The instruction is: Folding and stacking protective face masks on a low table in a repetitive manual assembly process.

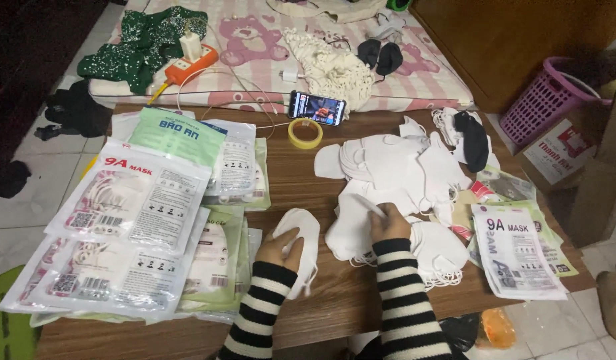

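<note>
On the wooden tabletop (308, 193) the left hand (281, 248) rests fingers-down on a single white face mask (300, 241) that lies flat just in front of the striped sleeve, the fingers curled over its near edge and pressing it rather than lifting it. The right hand (388, 225) lies just to the right, its fingers closed round the edge of a white mask at the near side of a loose heap of white masks (395, 173), which spreads away from the hand toward the far right. Stacks of sealed mask packets (135, 200) lie well to the left of the left hand, and more packets (518, 250) sit to the right of the heap. A roll of tape (305, 133) and a phone (316, 107) lie at the far edge.
</note>
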